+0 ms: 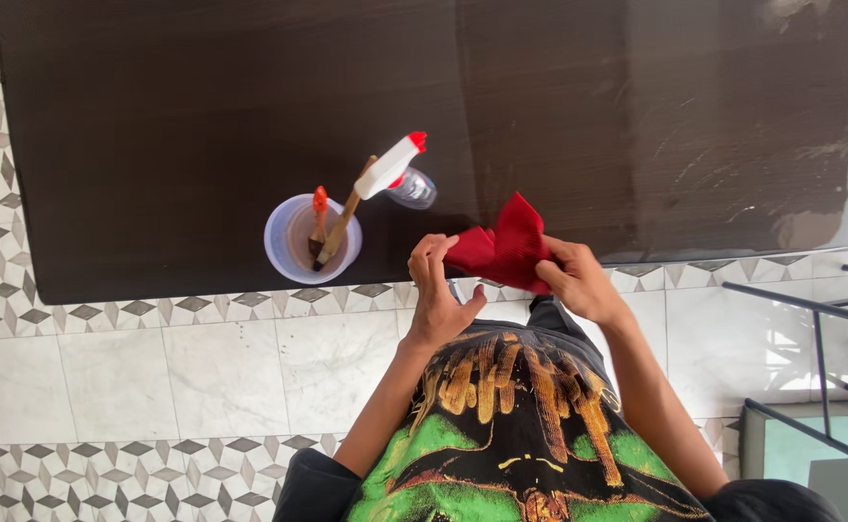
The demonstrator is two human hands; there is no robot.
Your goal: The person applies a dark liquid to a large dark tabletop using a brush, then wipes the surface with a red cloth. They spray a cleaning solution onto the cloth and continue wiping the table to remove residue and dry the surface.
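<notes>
A red cloth [503, 249] is bunched between both my hands at the near edge of a dark brown table [201, 106]. My left hand [435, 285] pinches the cloth's left end with the fingertips. My right hand [578, 280] grips its right side, with a corner of the cloth sticking up. Just beyond my left hand stands a clear spray bottle [400, 174] with a white and red trigger head.
A translucent plastic cup [311, 239] on the table holds a wooden-handled brush and an orange-tipped tool. The tabletop's right part shows pale smears [772, 164]. Patterned tile floor lies below, and a metal-framed glass piece [820, 425] stands at the right.
</notes>
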